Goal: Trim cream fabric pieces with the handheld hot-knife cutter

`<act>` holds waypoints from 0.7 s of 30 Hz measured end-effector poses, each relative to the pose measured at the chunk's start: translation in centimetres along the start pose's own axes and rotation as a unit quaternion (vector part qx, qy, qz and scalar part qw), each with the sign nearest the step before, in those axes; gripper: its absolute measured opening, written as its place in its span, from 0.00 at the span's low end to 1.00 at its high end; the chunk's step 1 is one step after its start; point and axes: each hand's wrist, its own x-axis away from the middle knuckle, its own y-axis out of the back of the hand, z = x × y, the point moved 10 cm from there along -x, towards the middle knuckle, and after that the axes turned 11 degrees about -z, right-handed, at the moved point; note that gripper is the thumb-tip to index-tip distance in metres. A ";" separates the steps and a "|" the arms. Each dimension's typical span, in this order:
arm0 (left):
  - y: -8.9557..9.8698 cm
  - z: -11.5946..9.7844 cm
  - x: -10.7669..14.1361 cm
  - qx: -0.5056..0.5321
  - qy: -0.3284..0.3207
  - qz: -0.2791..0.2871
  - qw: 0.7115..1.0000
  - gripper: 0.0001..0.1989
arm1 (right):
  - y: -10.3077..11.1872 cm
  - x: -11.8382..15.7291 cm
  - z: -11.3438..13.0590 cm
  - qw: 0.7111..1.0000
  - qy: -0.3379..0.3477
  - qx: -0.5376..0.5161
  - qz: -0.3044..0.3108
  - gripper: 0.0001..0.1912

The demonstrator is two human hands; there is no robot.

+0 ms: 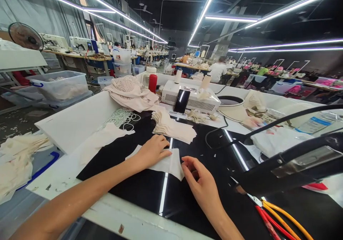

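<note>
A small cream cloth piece [171, 163] lies on the black glossy tabletop [144, 190]. My left hand [152, 150] rests on it palm down, fingers stretched out and slightly bent. My right hand [199, 179] is at the cloth's right edge, its thumb and forefinger closed together there and the other fingers curled. The contact at those fingertips is partly hidden. Just beyond my hands lies a stack of similar cream cloth pieces [174, 125].
Orange-and-red-handled scissors [268, 211] lie at the right, under a black machine arm [294, 165]. A phone [181, 101] leans on a white vented box [200, 97]. Pale green cord [122, 118] and piled cream fabric [131, 93] are at the back left.
</note>
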 end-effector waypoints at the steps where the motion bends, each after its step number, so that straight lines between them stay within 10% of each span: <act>1: -0.4 -0.2 -0.3 0.015 -0.001 0.001 1.000 0.22 | 0.1 -0.1 -0.2 1.000 -0.002 -0.001 -0.004 0.23; 12: -0.5 -3.1 1.6 0.242 0.062 0.085 0.965 0.15 | 0.2 -0.9 -2.7 0.985 -0.140 -0.104 0.005 0.58; 17: -1.9 -3.0 2.1 0.292 0.096 0.114 0.945 0.20 | -1.8 -0.2 -1.5 0.978 -0.116 -0.113 0.134 0.33; 21: -2.5 -2.9 2.0 0.304 0.105 0.111 0.940 0.24 | -1.6 0.2 -1.4 0.976 -0.124 -0.111 0.138 0.34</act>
